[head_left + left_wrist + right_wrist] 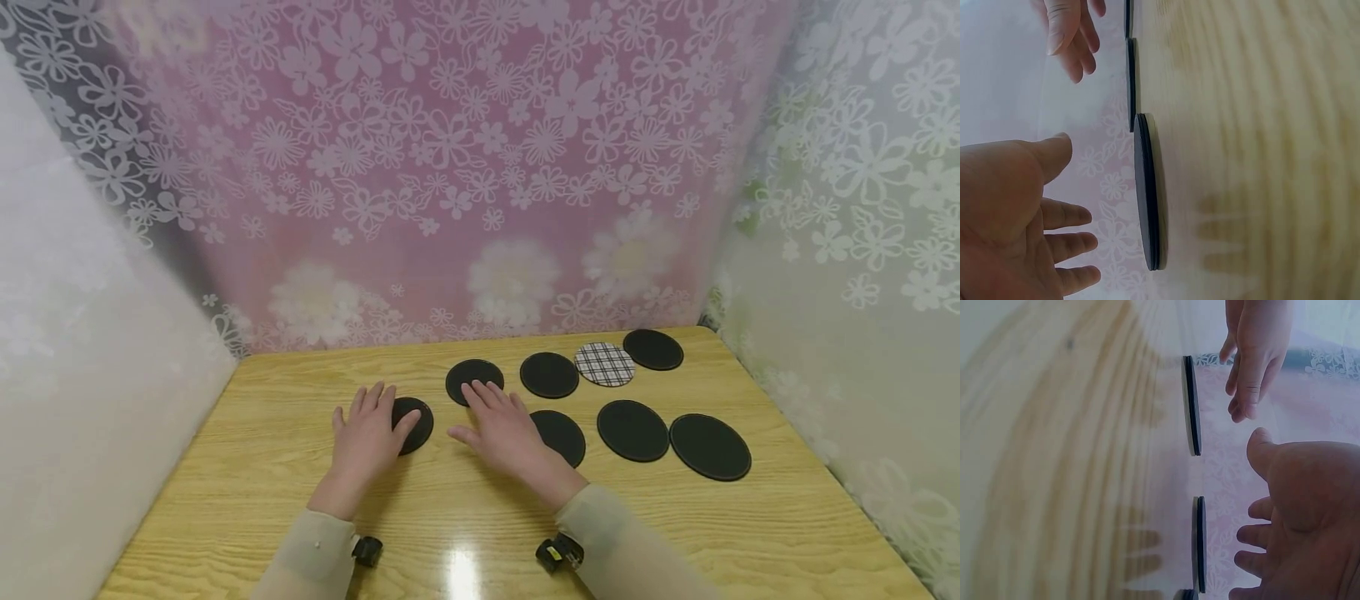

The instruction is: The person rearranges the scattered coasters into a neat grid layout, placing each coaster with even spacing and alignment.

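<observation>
Both grips open, holding nothing: left hand (369,433) hovers over a black disc (414,423), your right hand (504,429) beside it (thin rim; fingers may slip, skidding it on the surface (787,533)).

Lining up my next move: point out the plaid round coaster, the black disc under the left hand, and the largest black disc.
plaid round coaster (604,364): head view, its centre.
black disc under the left hand (417,426): head view, uncovered right part.
largest black round disc (709,447): head view, its centre.
</observation>
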`<state>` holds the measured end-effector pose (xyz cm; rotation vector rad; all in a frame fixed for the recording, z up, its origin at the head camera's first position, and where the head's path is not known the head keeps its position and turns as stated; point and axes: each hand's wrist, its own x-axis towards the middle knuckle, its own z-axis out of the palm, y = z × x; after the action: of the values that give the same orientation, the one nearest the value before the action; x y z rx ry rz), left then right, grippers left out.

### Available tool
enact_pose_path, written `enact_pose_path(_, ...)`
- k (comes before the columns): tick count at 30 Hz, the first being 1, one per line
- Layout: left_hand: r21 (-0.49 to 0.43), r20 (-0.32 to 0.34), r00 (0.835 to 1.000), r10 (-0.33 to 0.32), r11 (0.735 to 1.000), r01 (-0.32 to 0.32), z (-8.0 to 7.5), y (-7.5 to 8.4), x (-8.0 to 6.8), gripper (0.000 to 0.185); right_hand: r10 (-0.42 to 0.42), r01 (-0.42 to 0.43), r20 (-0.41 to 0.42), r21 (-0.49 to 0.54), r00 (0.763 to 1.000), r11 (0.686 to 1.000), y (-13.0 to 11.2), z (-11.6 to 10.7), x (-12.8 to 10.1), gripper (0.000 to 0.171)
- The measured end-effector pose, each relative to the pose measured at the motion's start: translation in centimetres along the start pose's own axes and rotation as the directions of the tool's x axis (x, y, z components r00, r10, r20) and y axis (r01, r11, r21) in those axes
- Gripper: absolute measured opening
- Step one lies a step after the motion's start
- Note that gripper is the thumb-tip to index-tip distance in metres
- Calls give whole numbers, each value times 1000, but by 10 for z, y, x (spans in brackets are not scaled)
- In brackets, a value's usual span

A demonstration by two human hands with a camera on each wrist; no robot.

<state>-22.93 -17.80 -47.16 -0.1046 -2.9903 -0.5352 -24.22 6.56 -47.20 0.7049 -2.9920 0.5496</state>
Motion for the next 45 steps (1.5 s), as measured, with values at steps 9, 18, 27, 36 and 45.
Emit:
enact_pose_path(9,10,-11,1000,-7,1000,7,-2,-3,0,71,7,-7,22,7,1000,1000,-8,6,7,82)
enact_pose_path(18,28,-5,1000,-23,999,23,-5,-7,-1,68,-6,5,19,29,1000,1000,-16,8,16,81)
enact_pose_path(27,55,28,999,-41,998,40,-4,-13,2,68,38,-41,57,35,998,999,-26,9,23,80)
enact_pose_path(36,62,42,997,-70,996,68,-3,-18,3,66,51,-51,61,-5,997,999,-30,14,26,76)
enact_pose_path(45,47,74,992,-106,994,103,-8,-21,3,63,50,-49,71,-11,996,999,-32,17,31,70)
